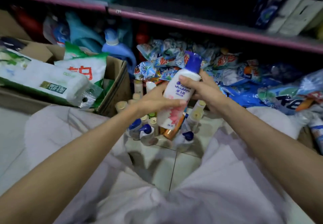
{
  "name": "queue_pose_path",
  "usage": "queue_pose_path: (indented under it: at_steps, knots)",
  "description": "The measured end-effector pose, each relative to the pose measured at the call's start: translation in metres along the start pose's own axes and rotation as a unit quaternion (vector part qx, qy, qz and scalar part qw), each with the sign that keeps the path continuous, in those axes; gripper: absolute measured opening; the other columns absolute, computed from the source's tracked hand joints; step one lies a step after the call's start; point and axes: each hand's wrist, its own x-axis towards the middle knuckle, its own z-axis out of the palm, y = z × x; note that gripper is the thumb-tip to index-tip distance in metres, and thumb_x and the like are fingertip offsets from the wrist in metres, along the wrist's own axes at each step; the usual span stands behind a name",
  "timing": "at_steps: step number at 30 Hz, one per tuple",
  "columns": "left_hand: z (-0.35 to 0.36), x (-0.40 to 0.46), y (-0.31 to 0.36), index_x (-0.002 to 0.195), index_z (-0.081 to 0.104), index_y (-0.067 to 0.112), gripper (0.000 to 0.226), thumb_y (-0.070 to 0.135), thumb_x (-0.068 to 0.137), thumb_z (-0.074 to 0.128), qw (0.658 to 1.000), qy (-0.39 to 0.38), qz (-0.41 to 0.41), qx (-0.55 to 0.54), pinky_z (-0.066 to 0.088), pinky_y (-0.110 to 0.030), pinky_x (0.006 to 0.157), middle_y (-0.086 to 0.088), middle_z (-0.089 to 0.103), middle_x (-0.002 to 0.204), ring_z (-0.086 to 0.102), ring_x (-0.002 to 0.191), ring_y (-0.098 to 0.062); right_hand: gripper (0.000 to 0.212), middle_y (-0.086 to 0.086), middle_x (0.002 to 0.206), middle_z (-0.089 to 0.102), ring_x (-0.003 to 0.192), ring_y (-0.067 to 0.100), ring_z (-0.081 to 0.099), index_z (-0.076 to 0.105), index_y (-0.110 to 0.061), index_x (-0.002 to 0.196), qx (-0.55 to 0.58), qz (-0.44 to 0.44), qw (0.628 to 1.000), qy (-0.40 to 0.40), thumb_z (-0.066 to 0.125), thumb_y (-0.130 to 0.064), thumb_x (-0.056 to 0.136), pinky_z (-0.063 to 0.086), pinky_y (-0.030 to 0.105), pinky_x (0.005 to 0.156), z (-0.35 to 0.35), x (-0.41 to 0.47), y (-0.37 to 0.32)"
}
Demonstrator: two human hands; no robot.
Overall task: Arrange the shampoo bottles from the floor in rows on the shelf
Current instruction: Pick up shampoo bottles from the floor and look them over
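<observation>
The white shampoo bottle (pixel 176 92) with the blue cap is held up in the air by both hands, above the group of bottles on the floor (pixel 157 129) and in front of the pile of detergent packets (pixel 174 61). It leans, with the cap pointing up and to the right of that floor group. I think it is stiff plastic with a smooth, maybe a little slippery skin, not fragile, and of moderate weight if it is full; the wide middle of the body looks to me the safest place to take it, not the cap. The left hand (pixel 153 99) comes from below and left of the bottle, and its fingers are closed around the lower half, the thumb lying across the pink flower print. The right hand (pixel 201 87) holds the upper half, the thumb pressed on the front under the cap and the other fingers wrapped behind. Both forearms stretch forward over the knees. The purple shelf edge (pixel 192 24) runs above the bottle, well apart from it.
</observation>
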Motion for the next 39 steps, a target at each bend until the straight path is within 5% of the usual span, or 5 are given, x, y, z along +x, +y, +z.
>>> queue_pose_path:
  at_steps: [8, 12, 21, 32, 39]
  knots:
    - [-0.007, 0.002, -0.034, 0.1, 0.063, 0.026, 0.035, 0.021, 0.07, 0.082, 0.983, 0.1, -0.049, -0.147, 0.056, -0.028, 0.069, 0.005, 0.074, 0.093, 0.071, 0.082, -0.012, 0.037, 0.01, 0.099, 0.063, 0.09, 0.027, 0.062, 0.058, -0.017, 0.103, -0.136, 0.179, 0.975, 0.001, 0.04, -0.05, 0.097, 0.05, 0.036, 0.074, -0.005, 0.004, 0.068]
    - [-0.013, 0.011, -0.058, 0.093, 0.06, 0.024, 0.031, 0.016, 0.071, 0.081, 0.963, 0.156, -0.093, -0.199, 0.058, -0.032, 0.068, 0.006, 0.075, 0.085, 0.071, 0.078, -0.012, 0.063, 0.015, 0.133, 0.045, 0.115, 0.033, 0.052, 0.024, -0.023, 0.146, -0.599, 0.261, 0.727, -0.213, 0.055, -0.025, 0.091, 0.046, 0.041, 0.095, -0.005, -0.012, 0.169]
    - [-0.029, 0.024, -0.081, 0.106, 0.062, 0.021, 0.041, 0.02, 0.07, 0.081, 0.942, 0.177, -0.151, -0.241, 0.058, -0.032, 0.063, -0.002, 0.075, 0.092, 0.072, 0.08, -0.019, 0.044, 0.014, 0.131, 0.053, 0.117, 0.029, 0.056, 0.032, -0.01, 0.142, -0.703, 0.162, 0.662, -0.205, 0.042, -0.02, 0.1, 0.048, 0.039, 0.095, 0.006, 0.018, 0.216]
    - [-0.085, 0.074, -0.006, 0.105, 0.065, 0.02, 0.052, 0.031, 0.057, 0.082, 0.942, 0.145, -0.003, -0.303, 0.056, -0.03, 0.06, -0.004, 0.074, 0.096, 0.072, 0.081, -0.019, 0.03, 0.005, 0.049, 0.057, 0.039, 0.016, 0.049, 0.063, -0.014, 0.064, -0.27, 0.218, 0.937, 0.05, 0.065, -0.038, 0.082, 0.035, 0.022, 0.041, -0.05, 0.009, 0.003]
    - [-0.126, 0.1, 0.027, 0.096, 0.07, 0.025, 0.033, 0.029, 0.065, 0.081, 0.894, 0.2, 0.122, -0.383, 0.056, -0.029, 0.06, -0.001, 0.074, 0.092, 0.07, 0.076, -0.015, 0.029, 0.004, 0.041, 0.051, 0.026, 0.007, 0.036, 0.055, -0.011, 0.078, 0.012, 0.073, 0.946, 0.315, 0.057, -0.038, 0.087, 0.022, 0.011, 0.028, -0.108, 0.038, -0.128]
